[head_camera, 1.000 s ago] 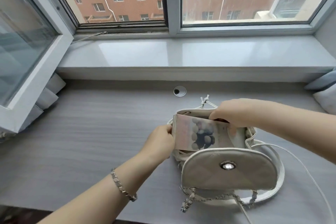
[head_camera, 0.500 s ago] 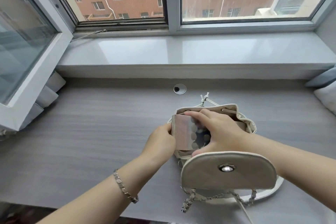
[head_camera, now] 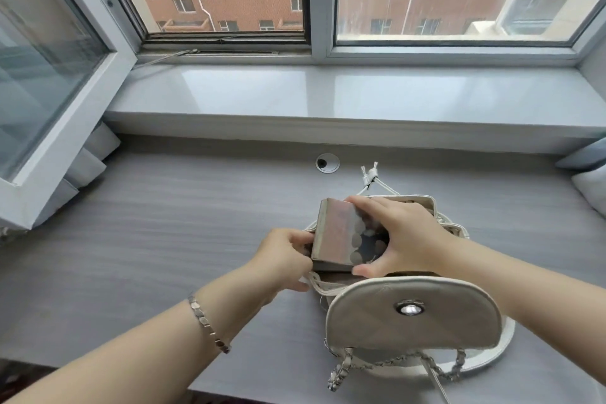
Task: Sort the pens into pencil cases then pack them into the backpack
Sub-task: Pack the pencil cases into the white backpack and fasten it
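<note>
Two grips: right fingers (head_camera: 373,208) now clasped across pencil case (head_camera: 334,236), left fingers (head_camera: 296,241) pinching backpack (head_camera: 367,328) rim.

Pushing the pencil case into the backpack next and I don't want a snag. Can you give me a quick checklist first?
1. Flap folded back, clear of the opening: ok.
2. Right hand grips the pencil case: ok.
3. Left hand holds the backpack at its left rim: ok.
4. Pencil case down inside the opening: not ok, most of it shows above the rim.
5. Room left inside the backpack: cannot tell, the case and hands hide it.
6. Pencil case closed: cannot tell.
</note>
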The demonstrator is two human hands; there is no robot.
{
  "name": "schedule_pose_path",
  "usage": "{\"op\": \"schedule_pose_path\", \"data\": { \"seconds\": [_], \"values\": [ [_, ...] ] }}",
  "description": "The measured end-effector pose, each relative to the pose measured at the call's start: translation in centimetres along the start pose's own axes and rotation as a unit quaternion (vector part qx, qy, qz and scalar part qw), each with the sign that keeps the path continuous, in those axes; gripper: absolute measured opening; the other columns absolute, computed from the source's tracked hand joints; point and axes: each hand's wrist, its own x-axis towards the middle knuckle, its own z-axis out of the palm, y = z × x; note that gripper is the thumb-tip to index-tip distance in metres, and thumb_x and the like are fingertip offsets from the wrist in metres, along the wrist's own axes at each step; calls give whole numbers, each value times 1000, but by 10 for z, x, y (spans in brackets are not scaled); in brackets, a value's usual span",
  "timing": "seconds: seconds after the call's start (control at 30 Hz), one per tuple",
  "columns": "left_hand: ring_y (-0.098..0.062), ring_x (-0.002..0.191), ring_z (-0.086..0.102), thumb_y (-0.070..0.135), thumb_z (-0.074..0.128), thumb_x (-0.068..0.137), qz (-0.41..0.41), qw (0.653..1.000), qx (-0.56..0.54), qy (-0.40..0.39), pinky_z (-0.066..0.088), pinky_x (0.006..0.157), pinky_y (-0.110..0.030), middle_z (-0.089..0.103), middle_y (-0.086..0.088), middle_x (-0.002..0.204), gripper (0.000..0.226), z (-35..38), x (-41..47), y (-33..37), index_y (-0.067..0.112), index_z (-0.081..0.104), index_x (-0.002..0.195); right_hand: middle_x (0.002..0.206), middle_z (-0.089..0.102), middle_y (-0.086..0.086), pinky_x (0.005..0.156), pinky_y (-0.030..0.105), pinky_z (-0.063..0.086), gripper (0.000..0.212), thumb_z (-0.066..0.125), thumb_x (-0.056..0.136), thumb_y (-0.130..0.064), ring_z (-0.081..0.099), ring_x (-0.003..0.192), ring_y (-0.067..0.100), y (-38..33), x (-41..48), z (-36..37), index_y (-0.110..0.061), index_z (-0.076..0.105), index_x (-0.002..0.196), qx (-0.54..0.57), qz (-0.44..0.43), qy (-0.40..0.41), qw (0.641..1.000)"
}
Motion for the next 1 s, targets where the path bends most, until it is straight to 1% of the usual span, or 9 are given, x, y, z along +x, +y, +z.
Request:
{"op": "schedule_pose_path", "data": {
  "seconds": [0.17,0.27,0.33,0.5,0.63,0.77,0.83,0.93,1.0],
  "values": [
    [-24,85,65,-6,42,76,51,991,126,7,59,77,-37,68,-1,106,50,-7,5,-8,19,69,109,100,68,-2,65,26,52,94,53,47,-74,68,82,19,3,1,8,-28,35,127,-52,-15,-20,998],
    [-31,76,57,4,45,74,91,962,253,46,49,62,-30,68,-12,86,28,-7,6,-3,14,69,85,94,68,-4,60,23,50,97,51,46,-75,67,77,17,6,1,9,-26,38,128,-72,-20,-34,997],
    [-33,82,57,9,47,75,103,931,343,77,40,59,-28,67,-11,83,19,-6,4,3,13,65,80,90,67,-6,58,20,46,98,49,46,-78,66,72,15,6,1,10,-25,43,128,-88,-20,-41,995],
    [-33,78,62,7,48,72,120,930,335,95,46,60,-32,67,-13,78,19,-6,6,7,10,66,77,81,65,-5,52,21,46,96,49,46,-77,64,66,17,7,-1,11,-25,45,126,-102,-27,-45,993],
    [-29,101,55,17,46,82,124,884,434,119,39,71,-29,59,-5,105,27,1,9,8,25,64,100,71,64,-5,44,16,41,92,43,48,-79,62,55,14,4,-3,16,-23,47,122,-128,-12,-25,991],
    [-29,124,46,22,39,88,108,894,432,46,41,91,-36,20,-1,154,43,-7,13,3,39,48,127,71,65,-4,43,18,43,92,43,50,-79,62,54,16,6,-3,18,-22,51,121,-140,-30,-26,989],
    [-29,124,48,21,41,86,115,901,414,57,43,88,-34,1,3,160,44,-8,11,4,44,51,122,70,65,-4,44,19,43,92,44,49,-78,62,54,17,6,-3,18,-22,51,121,-140,-35,-24,989],
    [-25,119,54,18,49,79,121,922,354,94,47,83,-31,1,4,160,38,-8,10,11,40,64,105,69,65,-3,44,18,44,93,45,49,-78,62,51,17,8,-8,19,-22,49,124,-128,-35,-22,991],
    [-25,121,52,20,49,82,156,898,391,127,44,77,-27,1,4,160,30,-7,13,14,33,69,101,72,66,-1,48,20,47,92,47,54,-76,62,55,18,12,-10,21,-20,48,127,-112,-49,-26,992]
  ]
}}
